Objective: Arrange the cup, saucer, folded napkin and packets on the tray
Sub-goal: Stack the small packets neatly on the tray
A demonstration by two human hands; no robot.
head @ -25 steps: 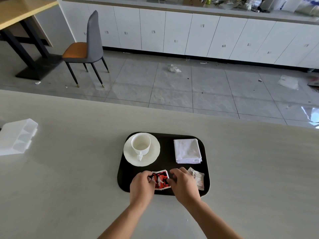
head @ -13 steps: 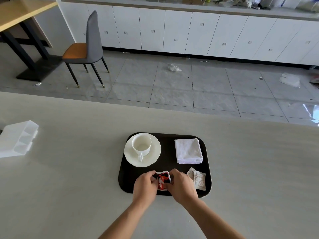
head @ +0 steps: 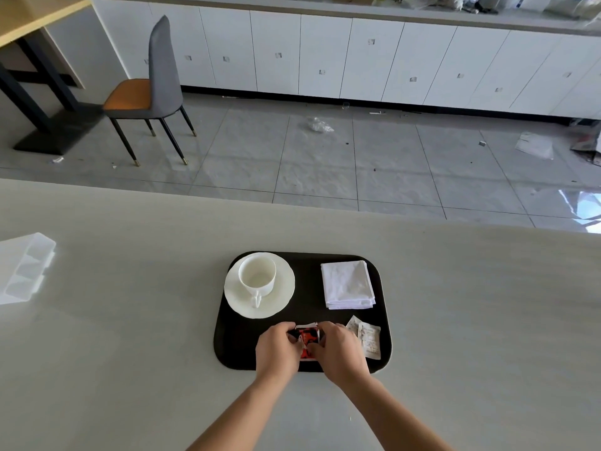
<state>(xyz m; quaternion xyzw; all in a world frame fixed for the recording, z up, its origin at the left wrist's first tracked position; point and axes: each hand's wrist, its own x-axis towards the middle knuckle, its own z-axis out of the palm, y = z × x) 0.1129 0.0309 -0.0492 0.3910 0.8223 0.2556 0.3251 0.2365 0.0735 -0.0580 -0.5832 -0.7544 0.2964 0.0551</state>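
On the left of the dark tray (head: pixel 240 353) the cup (head: pixel 257 279) stands upright on the saucer (head: pixel 276 304), handle toward me. Both are ceramic, so I judge them fragile and the heaviest items here. The cup may skate on the saucer if tilted, so I'd lift level by the saucer rim, or take the cup by its handle. At the tray's near edge, left hand (head: pixel 276 351) and right hand (head: pixel 338 349) each have a grip closed on the red packet (head: pixel 307 336), fingers pinching its two sides. Can't tell if it rests on the tray or hangs just above. Likely light, thin, slick film: hold the sealed edges, don't squeeze the middle. Just right of the right hand the white packets (head: pixel 369 340) lie flat on the tray, overlapping; same handling. Beyond them, at the far right of the tray, sits the folded napkin (head: pixel 348 284). It's soft and light and will unfold if lifted by one layer, so take the whole stack at the fold. The table (head: pixel 130 353) is pale and smooth, so the tray probably slides easily; a clear plastic divider box (head: pixel 24 268) sits at its far left. Room: grey chair (head: pixel 153 89) with orange seat on the left, white cabinets (head: pixel 325 53) along the back, tiled floor (head: pixel 325 164) with scattered litter, glare at right.
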